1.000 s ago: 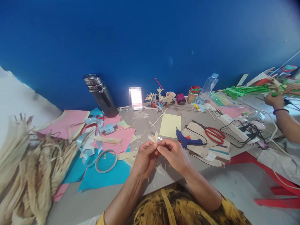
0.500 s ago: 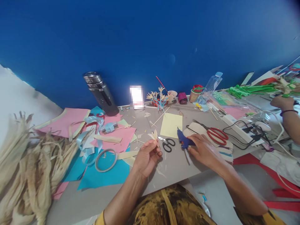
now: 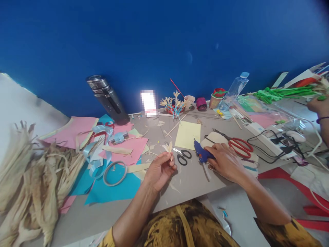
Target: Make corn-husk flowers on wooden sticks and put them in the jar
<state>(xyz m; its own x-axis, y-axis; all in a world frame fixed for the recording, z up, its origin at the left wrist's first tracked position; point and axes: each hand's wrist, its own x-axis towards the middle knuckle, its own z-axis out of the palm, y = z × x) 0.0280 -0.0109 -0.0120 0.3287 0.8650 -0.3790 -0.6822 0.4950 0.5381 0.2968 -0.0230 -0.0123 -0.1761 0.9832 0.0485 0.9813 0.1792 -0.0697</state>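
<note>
My left hand (image 3: 160,170) pinches a small pale husk flower (image 3: 168,148) between thumb and fingers, petals upward. On the table (image 3: 185,183), my right hand (image 3: 223,161) has its fingers closed round the handle of a blue glue gun (image 3: 201,152), whose nozzle points up and left. A glue stick or white stem angles down from the gun. Between the hands lie small scissors (image 3: 183,157) with black handles. A yellow sheet (image 3: 189,135) lies just behind them.
Dried husks (image 3: 41,185), blue paper (image 3: 113,192) and a tape roll (image 3: 115,173) lie left. Behind stand a dark flask (image 3: 110,101), husk flowers (image 3: 174,106) and a plastic bottle (image 3: 235,91). Red-handled scissors (image 3: 241,147) and a power strip (image 3: 267,140) are right, near another person's hand (image 3: 318,107).
My right hand has closed from loosely spread fingers onto the glue gun's handle. My left hand still holds the flower. The view has shifted slightly, and the other person's hand is nearer the right edge.
</note>
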